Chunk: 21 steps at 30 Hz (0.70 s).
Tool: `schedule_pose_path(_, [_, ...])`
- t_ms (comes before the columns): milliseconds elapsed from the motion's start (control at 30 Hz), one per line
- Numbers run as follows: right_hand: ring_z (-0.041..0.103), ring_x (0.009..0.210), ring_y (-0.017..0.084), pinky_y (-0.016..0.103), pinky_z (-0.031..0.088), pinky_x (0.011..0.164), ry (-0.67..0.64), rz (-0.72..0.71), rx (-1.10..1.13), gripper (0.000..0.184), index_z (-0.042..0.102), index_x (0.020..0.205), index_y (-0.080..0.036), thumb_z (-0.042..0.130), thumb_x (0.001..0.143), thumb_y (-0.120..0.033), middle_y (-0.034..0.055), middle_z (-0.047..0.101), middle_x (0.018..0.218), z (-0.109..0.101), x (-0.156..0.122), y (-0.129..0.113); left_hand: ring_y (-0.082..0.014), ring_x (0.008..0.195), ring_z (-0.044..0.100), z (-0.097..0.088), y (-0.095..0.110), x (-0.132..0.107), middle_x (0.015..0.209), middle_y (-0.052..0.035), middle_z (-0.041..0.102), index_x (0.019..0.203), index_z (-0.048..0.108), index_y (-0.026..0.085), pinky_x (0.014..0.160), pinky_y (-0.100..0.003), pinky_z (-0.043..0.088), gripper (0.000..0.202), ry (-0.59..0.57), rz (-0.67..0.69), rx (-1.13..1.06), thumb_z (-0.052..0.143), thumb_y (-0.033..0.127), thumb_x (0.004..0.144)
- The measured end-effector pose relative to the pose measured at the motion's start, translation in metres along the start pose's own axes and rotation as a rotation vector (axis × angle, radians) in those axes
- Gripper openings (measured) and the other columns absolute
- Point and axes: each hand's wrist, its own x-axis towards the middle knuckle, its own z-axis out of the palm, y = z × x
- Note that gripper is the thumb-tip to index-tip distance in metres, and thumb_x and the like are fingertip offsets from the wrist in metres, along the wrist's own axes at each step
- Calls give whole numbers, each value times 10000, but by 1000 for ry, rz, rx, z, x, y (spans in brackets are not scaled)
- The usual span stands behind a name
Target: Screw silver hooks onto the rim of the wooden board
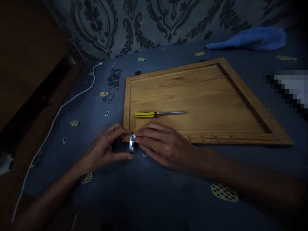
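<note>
1 screwdriver (157, 114), 1 metal fitting (131, 146) — right fingers (151, 138) pinched around it, left fingers (120, 132) parted, hold unclear

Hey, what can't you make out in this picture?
All in the head view:
- Clamp: upper end, partly hidden by the fingers of the right hand.
- Metal pile: too small and dark to count its pieces.
- Dots along the board: too small to tell holes from screws.
- White thing: pixelated, cut off by the right edge.
- Pale thing: blurred, cut off by the left edge.
</note>
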Motion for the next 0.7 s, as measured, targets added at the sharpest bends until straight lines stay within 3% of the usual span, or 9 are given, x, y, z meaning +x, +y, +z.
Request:
schedule_pose_path(200, [705,937,214,395,632,851,25,11,31,178,736,1048,-109,559,1024,-109,120,788,1026,1,1,0,-175,848,552,4,-2,-1,952,3,579,1251,682,272,767,-306,495,458,22,-9,-24,799,521,886])
schedule_pose_path(333, [718,927,202,369,615,848,4,51,-57,181,725,1072,-148,551,1026,-128,93,785,1029,-15,2,12,-171,855,555,6,-6,-1,947,7,567,1206,689,259,772,-297,490,417,22,5,-36,808,497,884])
schedule_pose_path(433, [717,871,229,332,559,666,-123,260,-312,246,693,1219,-154,588,999,-188,114,749,1078,-36,5,25,-177,860,566,8,-7,-2,946,5,569,1184,690,248,765,-299,493,419,20,-5,-36,807,511,879])
schedule_pose_path(533, [688,750,205,299,450,542,-352,460,-491,300,676,1262,-168,616,984,-262,123,708,1164,-49,6,33,-181,867,570,9,-9,-3,960,3,569,1197,683,247,761,-307,498,428,24,-10,-33,798,517,885])
schedule_pose_path(700, [590,612,151,286,331,504,-476,473,-556,207,702,1108,-173,530,995,-187,91,699,1008,-48,4,42,-185,869,574,9,-10,-4,949,1,563,1198,690,241,768,-322,509,453,29,-24,-42,787,551,882])
